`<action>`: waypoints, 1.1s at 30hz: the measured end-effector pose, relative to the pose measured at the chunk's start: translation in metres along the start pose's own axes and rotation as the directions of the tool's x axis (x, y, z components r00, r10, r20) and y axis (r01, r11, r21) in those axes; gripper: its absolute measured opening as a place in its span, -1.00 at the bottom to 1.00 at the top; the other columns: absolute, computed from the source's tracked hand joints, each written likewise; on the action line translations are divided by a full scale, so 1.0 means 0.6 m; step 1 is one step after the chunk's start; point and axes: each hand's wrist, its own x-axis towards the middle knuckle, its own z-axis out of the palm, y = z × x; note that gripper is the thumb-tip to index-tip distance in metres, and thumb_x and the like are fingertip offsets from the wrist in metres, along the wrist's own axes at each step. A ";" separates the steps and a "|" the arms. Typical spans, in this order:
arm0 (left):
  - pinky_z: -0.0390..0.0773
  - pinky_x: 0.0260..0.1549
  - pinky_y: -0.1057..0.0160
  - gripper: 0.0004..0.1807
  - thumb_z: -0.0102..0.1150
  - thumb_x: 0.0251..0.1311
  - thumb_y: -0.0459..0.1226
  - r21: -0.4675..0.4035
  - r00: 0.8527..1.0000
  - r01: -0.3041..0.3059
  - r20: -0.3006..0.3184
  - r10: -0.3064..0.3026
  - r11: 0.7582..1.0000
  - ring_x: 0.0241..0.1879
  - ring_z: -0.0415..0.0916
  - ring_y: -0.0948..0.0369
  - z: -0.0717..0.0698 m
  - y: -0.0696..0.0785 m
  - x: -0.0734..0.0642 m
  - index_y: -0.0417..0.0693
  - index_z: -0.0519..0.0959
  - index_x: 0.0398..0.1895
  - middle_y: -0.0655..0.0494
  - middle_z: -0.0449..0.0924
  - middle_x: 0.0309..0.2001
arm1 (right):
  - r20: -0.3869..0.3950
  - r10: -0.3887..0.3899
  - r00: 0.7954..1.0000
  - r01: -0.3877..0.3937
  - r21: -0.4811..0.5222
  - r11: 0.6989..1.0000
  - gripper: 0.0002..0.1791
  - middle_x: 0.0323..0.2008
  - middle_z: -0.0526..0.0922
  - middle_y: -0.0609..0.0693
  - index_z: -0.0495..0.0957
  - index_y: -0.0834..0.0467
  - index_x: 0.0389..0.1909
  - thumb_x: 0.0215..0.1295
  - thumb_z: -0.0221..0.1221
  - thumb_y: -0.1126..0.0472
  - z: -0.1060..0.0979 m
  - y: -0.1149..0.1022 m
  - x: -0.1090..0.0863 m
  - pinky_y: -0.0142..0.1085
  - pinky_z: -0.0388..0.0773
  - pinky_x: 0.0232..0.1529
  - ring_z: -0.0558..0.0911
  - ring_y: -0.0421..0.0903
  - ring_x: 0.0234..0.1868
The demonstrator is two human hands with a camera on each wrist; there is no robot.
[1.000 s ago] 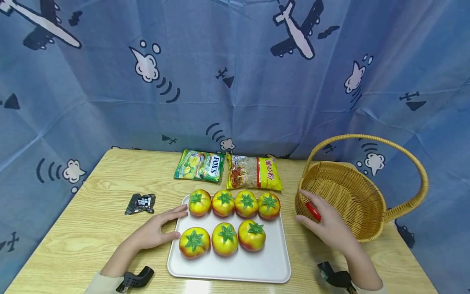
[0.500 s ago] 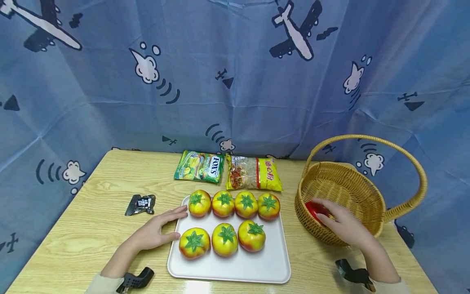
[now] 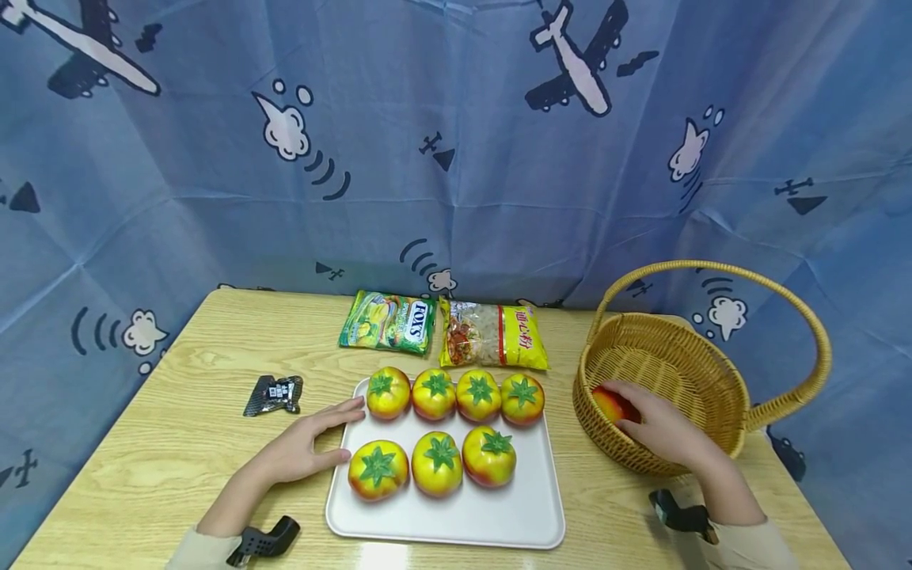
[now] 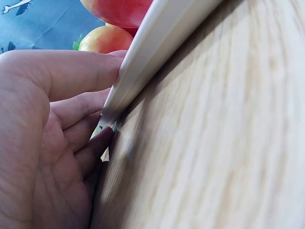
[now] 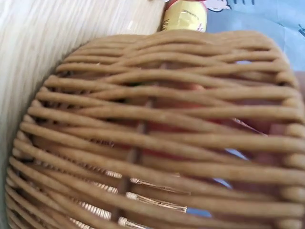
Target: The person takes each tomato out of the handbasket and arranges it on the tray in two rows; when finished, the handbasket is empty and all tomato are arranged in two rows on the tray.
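Note:
My right hand (image 3: 659, 423) reaches over the near left rim of the wicker basket (image 3: 734, 380), fingers bent over a red and yellow toy tomato (image 3: 609, 404) inside. In the right wrist view the basket's woven wall (image 5: 152, 114) hides most of that grip; red shows through the gaps. My left hand (image 3: 302, 447) lies at the left edge of the white tray (image 3: 499, 522), fingers spread and fingertips touching the rim. The left wrist view shows this hand (image 4: 57, 119) against the tray's side (image 4: 143, 57). Several toy tomatoes (image 3: 437, 465) with green leafy tops sit on the tray in two rows.
Behind the tray lie a green FOX'S candy bag (image 3: 388, 322) and a yellow pasta packet (image 3: 492, 334). A small black wrapped packet (image 3: 274, 395) is on the table left of the tray. The basket's tall handle (image 3: 712, 267) arches over it; a blue curtain (image 3: 385, 222) hangs behind.
My right hand has moved right, from the basket's left side to inside its rim, with the toy tomato. The tomato has turned, showing more yellow. My left hand has stayed put.

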 end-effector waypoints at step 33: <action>0.14 0.29 -0.26 -0.35 0.21 0.16 0.02 -0.002 1.000 -0.007 0.005 0.007 1.000 0.41 0.09 -0.12 -0.002 -0.001 -0.002 0.04 0.38 0.32 0.08 0.17 0.44 | -0.121 0.183 0.976 -0.185 -0.011 0.983 -0.15 0.08 0.28 0.50 0.14 0.43 0.29 0.02 0.35 0.28 0.021 0.032 0.012 0.26 0.44 -0.09 0.42 0.36 -0.02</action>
